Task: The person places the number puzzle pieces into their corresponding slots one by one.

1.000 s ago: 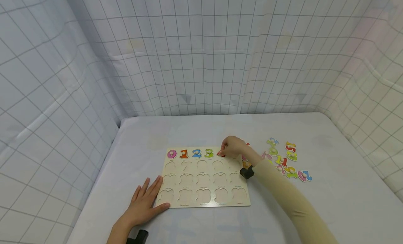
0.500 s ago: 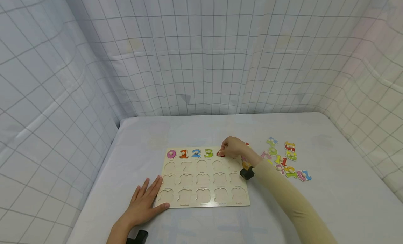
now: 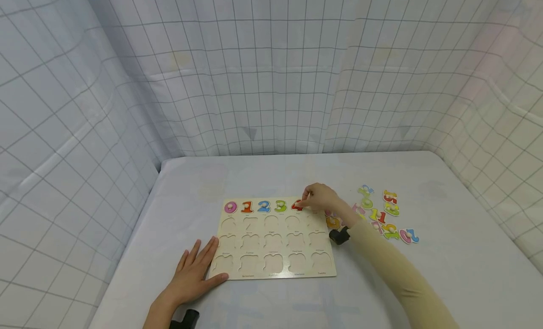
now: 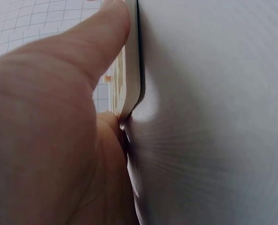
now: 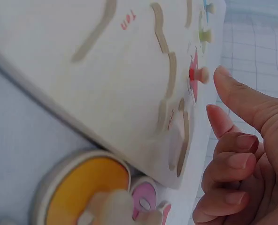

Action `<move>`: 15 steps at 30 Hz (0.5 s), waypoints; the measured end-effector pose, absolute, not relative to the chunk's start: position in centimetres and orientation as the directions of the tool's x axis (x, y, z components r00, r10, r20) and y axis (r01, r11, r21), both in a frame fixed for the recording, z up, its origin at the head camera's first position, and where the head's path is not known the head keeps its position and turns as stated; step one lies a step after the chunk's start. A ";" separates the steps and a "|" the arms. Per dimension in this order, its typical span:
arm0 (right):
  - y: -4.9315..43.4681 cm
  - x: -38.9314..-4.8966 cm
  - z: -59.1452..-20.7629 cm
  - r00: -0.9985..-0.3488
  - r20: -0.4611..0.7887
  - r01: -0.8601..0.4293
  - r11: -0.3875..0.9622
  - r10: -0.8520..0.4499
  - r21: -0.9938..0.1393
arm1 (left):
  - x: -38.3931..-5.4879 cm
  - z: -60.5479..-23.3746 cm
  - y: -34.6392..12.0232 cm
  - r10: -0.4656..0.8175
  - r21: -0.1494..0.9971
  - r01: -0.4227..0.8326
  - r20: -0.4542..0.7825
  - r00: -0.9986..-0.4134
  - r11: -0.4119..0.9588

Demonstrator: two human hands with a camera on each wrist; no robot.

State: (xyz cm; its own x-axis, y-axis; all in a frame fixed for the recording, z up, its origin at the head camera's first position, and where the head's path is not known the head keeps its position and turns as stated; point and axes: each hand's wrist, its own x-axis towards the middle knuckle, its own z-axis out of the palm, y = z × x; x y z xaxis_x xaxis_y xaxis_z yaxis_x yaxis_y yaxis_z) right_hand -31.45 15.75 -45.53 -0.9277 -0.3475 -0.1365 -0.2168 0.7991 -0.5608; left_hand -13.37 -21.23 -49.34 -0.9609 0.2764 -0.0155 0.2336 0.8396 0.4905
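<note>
A pale wooden number puzzle board [image 3: 261,250] lies on the table. In its top row sit a purple 0 [image 3: 231,207], an orange 1 [image 3: 247,207], a blue 2 [image 3: 264,206], a green 3 [image 3: 280,206] and a red 4 [image 3: 296,205]. My right hand [image 3: 321,197] is over the board's upper right corner; in the right wrist view its thumb tip is just off the red 4's knob [image 5: 202,75], fingers loosely curled around nothing. With fingers spread, my left hand [image 3: 193,275] rests at the board's lower left corner, the thumb on its edge.
Several loose number pieces lie right of the board, among them a red 15 [image 3: 390,197] and a purple-and-blue piece [image 3: 409,236]. An orange piece [image 5: 89,187] lies against the board's right edge. Grid-patterned curtains [image 3: 271,84] surround the table.
My right hand has let go of the red 4 and drawn slightly right and up, so the 4 shows in its recess. The left hand has stayed in place.
</note>
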 end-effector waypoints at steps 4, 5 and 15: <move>17.6 -31.6 -45.0 -0.939 -0.127 -0.188 0.786 -0.320 -0.589 | -13.5 -49.3 -21.2 0.273 0.484 0.223 -0.035 -0.961 0.846; 18.0 -31.7 -44.9 -0.944 -0.127 -0.175 0.785 -0.306 -0.595 | -13.5 -49.3 -21.3 0.274 0.483 0.224 -0.035 -0.961 0.846; 22.3 -31.7 -44.0 -0.962 -0.069 -0.176 0.798 -0.262 -0.576 | -13.8 -50.7 -21.8 0.293 0.490 0.267 0.025 -0.956 0.830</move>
